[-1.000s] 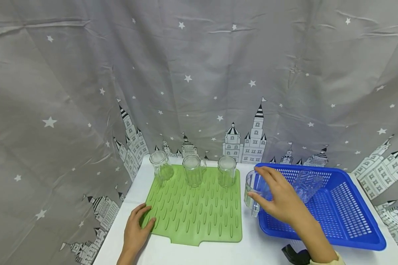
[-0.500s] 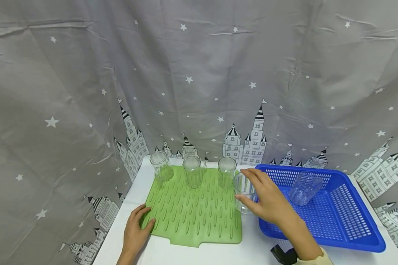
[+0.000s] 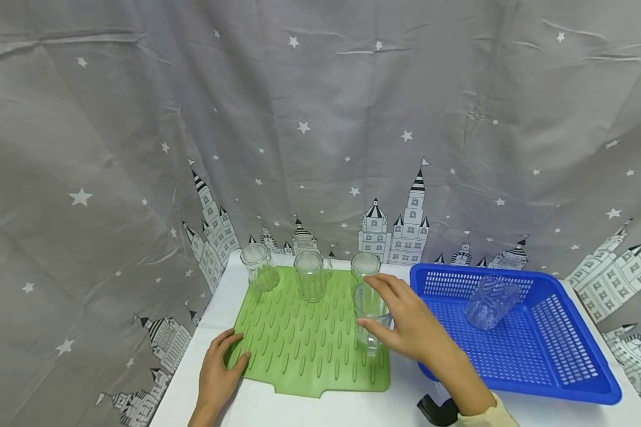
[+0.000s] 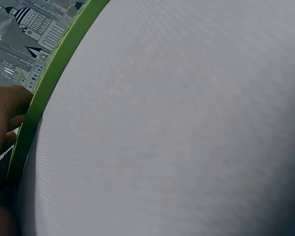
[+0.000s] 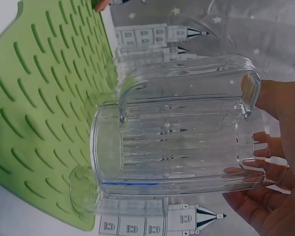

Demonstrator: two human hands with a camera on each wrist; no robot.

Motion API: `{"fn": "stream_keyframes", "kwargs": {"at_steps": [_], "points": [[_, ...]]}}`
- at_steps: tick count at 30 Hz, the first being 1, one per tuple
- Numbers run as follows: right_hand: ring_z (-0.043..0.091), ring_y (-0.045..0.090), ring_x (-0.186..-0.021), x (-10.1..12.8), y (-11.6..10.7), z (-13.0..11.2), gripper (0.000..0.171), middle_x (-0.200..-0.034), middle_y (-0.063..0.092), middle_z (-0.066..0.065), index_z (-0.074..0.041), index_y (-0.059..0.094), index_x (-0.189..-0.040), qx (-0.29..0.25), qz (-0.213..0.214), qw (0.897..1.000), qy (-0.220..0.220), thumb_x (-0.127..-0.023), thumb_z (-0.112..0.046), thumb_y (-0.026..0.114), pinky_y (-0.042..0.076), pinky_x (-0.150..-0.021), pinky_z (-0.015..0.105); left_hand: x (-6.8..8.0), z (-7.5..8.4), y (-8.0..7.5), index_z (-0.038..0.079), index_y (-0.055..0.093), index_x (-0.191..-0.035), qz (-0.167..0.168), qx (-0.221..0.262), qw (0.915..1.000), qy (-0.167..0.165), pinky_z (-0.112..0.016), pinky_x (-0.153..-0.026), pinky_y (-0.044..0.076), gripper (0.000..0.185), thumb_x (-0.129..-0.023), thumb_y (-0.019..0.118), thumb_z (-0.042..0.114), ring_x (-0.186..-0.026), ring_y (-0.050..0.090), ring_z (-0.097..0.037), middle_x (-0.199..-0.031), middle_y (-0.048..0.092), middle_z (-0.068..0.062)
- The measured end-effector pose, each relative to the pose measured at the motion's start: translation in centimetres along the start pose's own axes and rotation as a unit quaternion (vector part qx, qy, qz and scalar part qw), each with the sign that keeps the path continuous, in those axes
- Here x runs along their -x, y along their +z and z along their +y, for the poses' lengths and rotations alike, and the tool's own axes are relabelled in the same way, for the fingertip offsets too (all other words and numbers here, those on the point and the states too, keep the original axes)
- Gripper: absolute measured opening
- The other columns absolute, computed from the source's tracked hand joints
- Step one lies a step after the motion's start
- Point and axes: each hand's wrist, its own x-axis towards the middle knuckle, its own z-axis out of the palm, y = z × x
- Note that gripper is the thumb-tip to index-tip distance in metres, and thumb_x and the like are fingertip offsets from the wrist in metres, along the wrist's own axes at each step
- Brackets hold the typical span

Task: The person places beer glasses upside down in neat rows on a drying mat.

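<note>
My right hand [image 3: 413,329] held a clear glass mug [image 3: 371,314] upright, fingers [image 5: 258,169] curled around its side, over the right edge of the green mat [image 3: 299,350]. Three glasses [image 3: 311,276] stood in a row just beyond it on the mat's far edge. My left hand [image 3: 219,370] lay flat with relaxed fingers pressing the mat's near left corner on the white bench [image 3: 352,409]. Right of my right hand sat a blue basket [image 3: 566,367] with another glass [image 3: 491,302] lying in it.
</note>
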Motion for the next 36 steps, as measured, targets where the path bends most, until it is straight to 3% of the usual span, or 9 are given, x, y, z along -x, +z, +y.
{"fn": "stream_keyframes", "kwargs": {"at_steps": [17, 36], "points": [[0.026, 0.056, -0.146, -1.0, 1.9, -2.1, 0.081, -0.157, 0.056, 0.007, -0.015, 0.047, -0.162, -0.024, -0.027, 0.999, -0.030, -0.096, -0.054, 0.077, 0.054, -0.119, 0.049, 0.1, -0.1, -0.3, 0.009, 0.068, -0.139, 0.003, 0.013, 0.9999, -0.005, -0.066, -0.124, 0.037, 0.050, -0.094, 0.084, 0.018, -0.150, 0.047, -0.045, -0.160, 0.052, -0.016], [0.026, 0.059, -0.142, -1.8, 4.1, -3.9, 0.081, -0.154, 0.058, 0.006, -0.016, 0.048, -0.160, -0.044, -0.033, 0.997, -0.049, -0.095, -0.052, 0.079, 0.056, -0.117, 0.050, 0.0, 0.5, -0.7, 0.011, 0.062, -0.147, -0.024, 0.099, 0.9932, -0.056, -0.065, -0.135, 0.023, 0.056, -0.095, 0.082, 0.016, -0.162, 0.031, -0.044, -0.167, 0.045, -0.014]]}}
